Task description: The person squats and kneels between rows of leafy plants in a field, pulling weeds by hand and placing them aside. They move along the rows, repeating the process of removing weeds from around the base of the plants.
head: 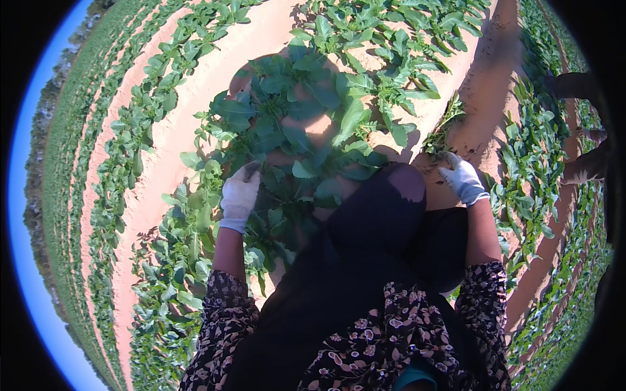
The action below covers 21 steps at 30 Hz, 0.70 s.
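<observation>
My left hand [239, 195], in a white glove with soiled fingertips, is at the left side of a shaded clump of broad-leaved green plants [279, 112]. Its fingers are curled close to the leaves; whether they grip anything is hidden. On the other side, beyond my dark-clad knee [391, 185], my right hand [462, 178] wears a similar glove. Its thumb and fingers are apart, with nothing visible between them. Just beyond its fingertips lies a small heap of leafy stems [442, 127] at the edge of the bare furrow [489, 97].
Sandy soil [195, 93] runs between long curving crop rows [142, 112] on the left. More plants [528, 161] grow right of the furrow. Parts of another person [587, 166] show at the right rim. Trees [44, 117] line the field's far edge.
</observation>
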### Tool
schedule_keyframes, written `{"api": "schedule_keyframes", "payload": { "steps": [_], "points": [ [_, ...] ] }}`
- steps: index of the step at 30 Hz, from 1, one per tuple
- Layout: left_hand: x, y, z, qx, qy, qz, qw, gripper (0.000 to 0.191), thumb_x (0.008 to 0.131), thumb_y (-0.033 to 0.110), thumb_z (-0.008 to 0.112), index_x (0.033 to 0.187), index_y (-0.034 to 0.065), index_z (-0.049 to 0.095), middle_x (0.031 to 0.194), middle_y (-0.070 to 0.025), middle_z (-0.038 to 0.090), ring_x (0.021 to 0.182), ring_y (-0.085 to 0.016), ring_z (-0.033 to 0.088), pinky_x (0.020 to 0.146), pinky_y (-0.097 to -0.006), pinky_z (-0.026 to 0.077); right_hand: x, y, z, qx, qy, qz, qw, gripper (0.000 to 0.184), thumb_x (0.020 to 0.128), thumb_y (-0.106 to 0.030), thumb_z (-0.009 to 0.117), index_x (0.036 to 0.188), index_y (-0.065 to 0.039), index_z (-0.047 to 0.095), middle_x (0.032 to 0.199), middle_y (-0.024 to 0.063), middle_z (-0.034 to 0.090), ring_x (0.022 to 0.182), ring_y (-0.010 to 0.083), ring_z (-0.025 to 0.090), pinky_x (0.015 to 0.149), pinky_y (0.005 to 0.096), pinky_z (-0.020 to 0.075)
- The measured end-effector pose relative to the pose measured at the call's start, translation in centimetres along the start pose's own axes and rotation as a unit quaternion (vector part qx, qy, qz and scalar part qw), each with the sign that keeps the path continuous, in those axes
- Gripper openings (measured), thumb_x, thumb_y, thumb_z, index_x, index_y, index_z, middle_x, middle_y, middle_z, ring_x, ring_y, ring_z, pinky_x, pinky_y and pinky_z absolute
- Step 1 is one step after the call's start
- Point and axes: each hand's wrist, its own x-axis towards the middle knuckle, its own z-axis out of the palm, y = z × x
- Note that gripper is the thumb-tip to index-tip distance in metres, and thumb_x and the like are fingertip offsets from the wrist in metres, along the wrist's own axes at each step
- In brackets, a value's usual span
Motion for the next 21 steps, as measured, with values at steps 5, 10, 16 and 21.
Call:
{"api": "schedule_keyframes", "payload": {
  "steps": [5,10,16,21],
  "points": [
    [0.0,-1.2,0.5,-0.025,0.036,0.027,0.999,0.029,0.091,0.023,0.061,0.116,0.0116,0.07,0.104,-0.013,0.073,0.097,-0.029,0.07,0.086,-0.0362,0.054,0.1,2.1,-0.4,0.026,0.033,0.054,0.998,0.051,0.086,-0.025,0.065,0.13,-0.001,0.058,0.117,0.0202,0.067,0.108,0.0309,0.065,0.093,0.0356,0.0497],
    [-0.8,-3.4,0.2,-0.027,0.05,-0.069,0.996,0.037,0.094,0.038,0.057,0.117,0.0121,0.07,0.104,-0.0173,0.071,0.097,-0.035,0.068,0.086,-0.0406,0.052,0.7,4.1,-0.1,0.101,0.03,0.053,0.993,0.052,0.088,-0.02,0.065,0.133,0.004,0.054,0.124,0.0206,0.065,0.113,0.0255,0.063,0.097,0.0325,0.0477],
    [-3.5,-9.3,-3.4,0.068,0.048,-0.191,0.978,0.046,0.092,0.048,0.054,0.117,0.0133,0.069,0.105,-0.018,0.07,0.099,-0.037,0.067,0.086,-0.0441,0.051,1.2,4.9,0.0,0.164,0.029,0.046,0.985,0.054,0.091,-0.017,0.064,0.137,0.007,0.049,0.134,0.0209,0.058,0.122,0.0257,0.057,0.104,0.0334,0.0436],
    [-6.9,-13.0,-4.1,0.147,-0.014,-0.193,0.97,0.038,0.086,0.043,0.061,0.11,0.0161,0.072,0.105,-0.0143,0.072,0.098,-0.034,0.068,0.086,-0.0429,0.052,1.3,5.2,-1.1,0.199,0.079,0.024,0.976,0.05,0.092,-0.014,0.065,0.137,0.005,0.052,0.129,0.0147,0.061,0.116,0.0197,0.058,0.101,0.0309,0.0454]
  ]
}}
